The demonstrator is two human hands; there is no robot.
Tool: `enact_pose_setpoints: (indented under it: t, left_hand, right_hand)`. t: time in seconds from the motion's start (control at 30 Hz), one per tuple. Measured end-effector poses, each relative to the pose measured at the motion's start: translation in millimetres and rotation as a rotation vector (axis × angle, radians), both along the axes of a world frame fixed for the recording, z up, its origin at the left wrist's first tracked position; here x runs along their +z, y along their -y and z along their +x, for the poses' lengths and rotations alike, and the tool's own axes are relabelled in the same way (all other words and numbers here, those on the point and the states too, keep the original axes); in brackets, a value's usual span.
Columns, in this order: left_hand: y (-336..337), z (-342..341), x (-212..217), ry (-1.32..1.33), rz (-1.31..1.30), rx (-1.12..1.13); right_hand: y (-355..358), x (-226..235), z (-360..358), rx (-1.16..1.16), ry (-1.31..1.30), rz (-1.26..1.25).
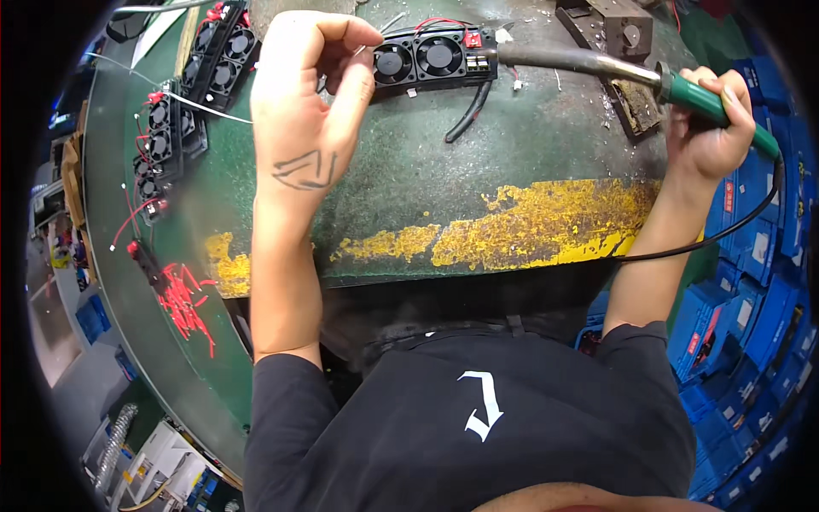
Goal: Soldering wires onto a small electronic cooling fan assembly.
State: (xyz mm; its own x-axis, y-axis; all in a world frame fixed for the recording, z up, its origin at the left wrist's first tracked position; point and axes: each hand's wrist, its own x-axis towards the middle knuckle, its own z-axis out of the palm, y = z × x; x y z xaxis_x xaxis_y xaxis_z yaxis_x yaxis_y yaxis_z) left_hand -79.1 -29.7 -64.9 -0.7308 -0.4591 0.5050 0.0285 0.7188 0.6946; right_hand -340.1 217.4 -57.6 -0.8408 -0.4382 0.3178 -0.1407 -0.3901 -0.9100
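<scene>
My right hand (712,128) is wrapped round the green handle of a soldering iron (589,60). Its thick metal shaft points left, with the tip at the right end of a black fan unit (415,61). Two small fans, a red connector (473,39) and a terminal block show on that unit. Thumb and forefinger of my left hand (311,102) pinch a thin solder wire (209,108) by the unit's left end. The wire trails off to the left. A short black cable (467,119) hangs from the unit toward me. Whether tip and solder touch, I cannot tell.
More fan units (222,60) with red leads lie at the left. Several red sleeves (183,299) are heaped nearer me. A metal stand (618,30) and a worn tray (633,109) sit at the back right. Blue bins (695,328) line the right side.
</scene>
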Motion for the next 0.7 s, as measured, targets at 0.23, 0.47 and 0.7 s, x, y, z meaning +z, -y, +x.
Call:
enact_pose_setpoints:
  t: [0.23,0.47,0.7]
  left_hand:
    - [-4.4,5.6,7.8,0.066,-0.199,0.332]
    - [-11.0,1.2,13.6,0.042,-0.320,-0.006]
    - [-16.0,4.0,0.1,0.181,-0.382,-0.013]
  right_hand:
    - [1.8,-0.4,5.4,0.077,-0.120,0.082]
    - [0.9,2.3,5.9,0.080,-0.103,0.069]
    - [2.1,2.9,4.5,0.079,-0.087,0.057]
